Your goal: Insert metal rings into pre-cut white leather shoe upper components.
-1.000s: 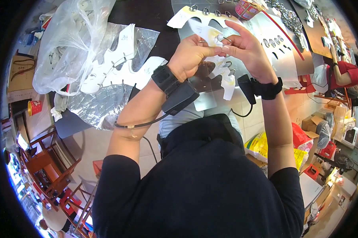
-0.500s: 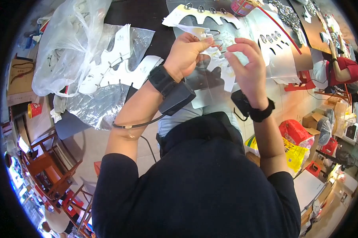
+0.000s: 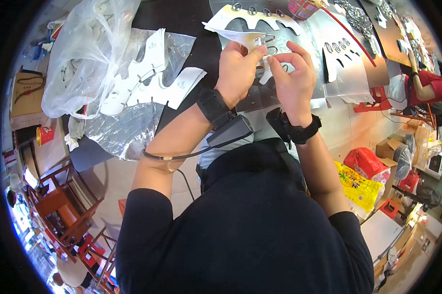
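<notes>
Over the table in front of me, my left hand [image 3: 236, 73] is closed on a scalloped white card [image 3: 245, 36], its thumb on top. Metal rings [image 3: 272, 50] stick out along the card's right side. My right hand [image 3: 295, 81] reaches the card's lower part, thumb and index finger brought together at its edge near the rings; what exactly lies between the fingertips is too small to make out. Just beyond, a similar scalloped card [image 3: 222, 18] carries several metal rings along its far edge.
Stacked white cards [image 3: 182, 88] and a plastic bag [image 3: 84, 63] lie at the left. To the right are another ringed card [image 3: 331, 63], a red strip [image 3: 353, 40] and a heap of metal rings [image 3: 354, 18]. A red tin [image 3: 300, 9] stands at the back. A person in red [image 3: 429, 89] sits far right.
My right hand has moved left and inward, its thumb and index finger closing at the card. The left hand keeps its hold and has shifted slightly right.
</notes>
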`<action>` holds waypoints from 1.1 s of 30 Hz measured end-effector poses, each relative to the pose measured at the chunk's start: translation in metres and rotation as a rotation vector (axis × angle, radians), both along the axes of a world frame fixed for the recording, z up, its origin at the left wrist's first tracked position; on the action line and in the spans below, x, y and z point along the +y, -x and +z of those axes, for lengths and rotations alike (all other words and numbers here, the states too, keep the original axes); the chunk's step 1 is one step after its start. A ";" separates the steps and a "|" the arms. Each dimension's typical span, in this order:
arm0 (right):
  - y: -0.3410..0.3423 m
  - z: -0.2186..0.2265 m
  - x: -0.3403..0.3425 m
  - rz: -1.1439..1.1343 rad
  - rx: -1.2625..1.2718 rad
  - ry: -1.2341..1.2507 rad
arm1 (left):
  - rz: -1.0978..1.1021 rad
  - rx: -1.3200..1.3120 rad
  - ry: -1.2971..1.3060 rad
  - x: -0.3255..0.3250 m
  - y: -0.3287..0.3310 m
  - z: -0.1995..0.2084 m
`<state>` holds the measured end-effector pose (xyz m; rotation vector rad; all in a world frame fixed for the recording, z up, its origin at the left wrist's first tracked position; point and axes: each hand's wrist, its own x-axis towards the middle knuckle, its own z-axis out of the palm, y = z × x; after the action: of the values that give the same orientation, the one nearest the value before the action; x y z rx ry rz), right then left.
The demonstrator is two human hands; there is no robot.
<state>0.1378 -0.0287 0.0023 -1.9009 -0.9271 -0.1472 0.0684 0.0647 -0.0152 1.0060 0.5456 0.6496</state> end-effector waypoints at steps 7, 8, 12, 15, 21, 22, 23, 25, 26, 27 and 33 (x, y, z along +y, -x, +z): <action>-0.004 -0.009 0.006 0.077 0.106 -0.008 | 0.103 -0.065 -0.036 0.001 -0.003 -0.002; -0.003 -0.009 0.006 0.078 0.106 -0.008 | 0.104 -0.065 -0.036 0.002 -0.003 -0.002; 0.002 -0.010 0.007 0.072 0.029 -0.019 | 0.095 -0.125 0.068 0.004 -0.002 0.000; -0.001 -0.007 0.005 0.056 0.123 -0.027 | 0.071 -0.146 0.064 0.003 -0.002 0.002; -0.007 -0.006 0.004 0.059 0.272 -0.004 | 0.055 -0.129 0.002 0.000 -0.001 0.004; -0.009 -0.006 0.003 0.078 0.288 0.003 | 0.052 -0.107 -0.012 -0.001 -0.001 0.005; -0.010 -0.006 0.003 0.076 0.288 0.003 | 0.050 -0.107 -0.012 -0.002 -0.001 0.005; -0.010 -0.005 0.004 0.077 0.385 0.009 | 0.083 -0.126 -0.068 -0.004 -0.002 0.005; -0.010 -0.002 0.004 0.077 0.386 0.009 | 0.083 -0.125 -0.067 -0.003 -0.001 0.004; -0.011 0.003 0.004 0.095 0.450 0.051 | 0.083 -0.108 -0.111 -0.002 0.000 0.002; -0.015 0.002 0.005 0.161 0.561 0.019 | 0.101 -0.088 -0.221 -0.001 -0.001 0.002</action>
<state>0.1527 -0.0242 0.0048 -1.7368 -0.6865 0.4707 0.0691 0.0633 -0.0136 1.1560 0.4558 0.8545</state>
